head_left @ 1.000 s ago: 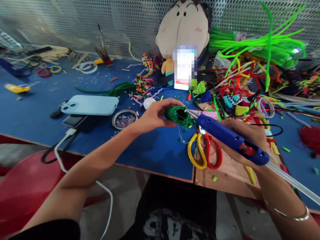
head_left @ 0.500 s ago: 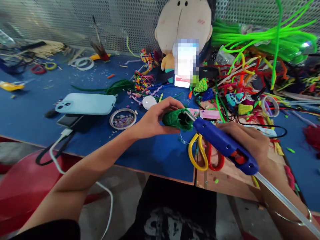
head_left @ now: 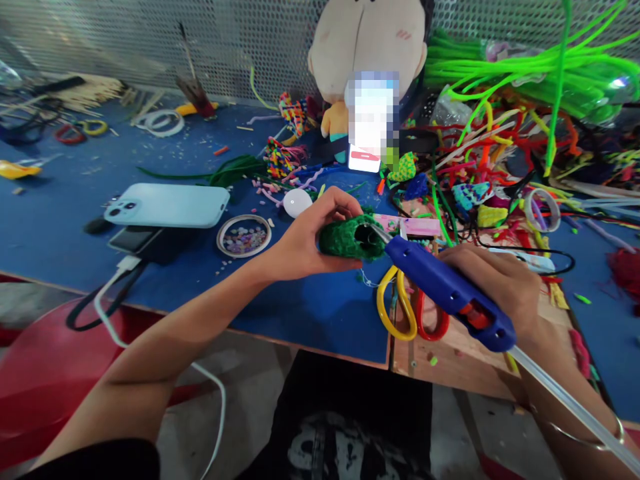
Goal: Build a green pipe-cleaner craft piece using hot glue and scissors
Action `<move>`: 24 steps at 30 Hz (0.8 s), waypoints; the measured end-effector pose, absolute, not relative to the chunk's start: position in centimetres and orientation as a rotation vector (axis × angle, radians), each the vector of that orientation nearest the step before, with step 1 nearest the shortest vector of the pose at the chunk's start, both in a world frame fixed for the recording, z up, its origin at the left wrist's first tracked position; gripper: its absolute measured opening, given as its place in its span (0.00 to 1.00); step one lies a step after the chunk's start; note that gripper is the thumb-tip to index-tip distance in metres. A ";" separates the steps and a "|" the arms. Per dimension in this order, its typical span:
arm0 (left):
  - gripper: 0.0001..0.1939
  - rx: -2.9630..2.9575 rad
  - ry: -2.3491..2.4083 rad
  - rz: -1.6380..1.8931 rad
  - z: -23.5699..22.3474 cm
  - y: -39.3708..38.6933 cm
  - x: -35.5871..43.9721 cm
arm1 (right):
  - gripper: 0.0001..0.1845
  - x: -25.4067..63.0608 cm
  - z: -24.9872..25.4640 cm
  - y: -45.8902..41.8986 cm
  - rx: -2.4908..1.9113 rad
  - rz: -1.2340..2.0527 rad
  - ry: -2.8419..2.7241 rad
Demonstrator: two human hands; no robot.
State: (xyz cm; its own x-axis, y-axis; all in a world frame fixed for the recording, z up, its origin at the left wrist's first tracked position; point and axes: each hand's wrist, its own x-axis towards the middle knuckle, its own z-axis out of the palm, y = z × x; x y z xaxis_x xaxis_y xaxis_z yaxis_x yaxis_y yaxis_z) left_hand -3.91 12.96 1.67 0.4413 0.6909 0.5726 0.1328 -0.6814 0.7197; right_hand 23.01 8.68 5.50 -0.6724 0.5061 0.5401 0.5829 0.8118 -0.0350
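Fingers of our left hand grip the green tube above the table; at its mouth, the nozzle of the glue gun gripped in our right hand could burn us if either hand slips.

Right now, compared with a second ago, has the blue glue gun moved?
Yes: the blue glue gun has shifted, its rear end going left and lower in the view, judged against the scissors.

Left hand is curled, right hand wrapped, forearms angled inward
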 end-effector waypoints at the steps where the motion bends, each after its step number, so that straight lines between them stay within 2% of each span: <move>1: 0.26 2.104 0.692 1.232 1.6 13.0 -3.9 | 0.10 23.0 5.5 8.7 -0.815 -0.192 -2.460; 24: 0.24 2.114 0.682 1.296 1.1 12.7 -3.7 | 0.11 23.5 4.3 9.1 -0.791 -0.390 -2.396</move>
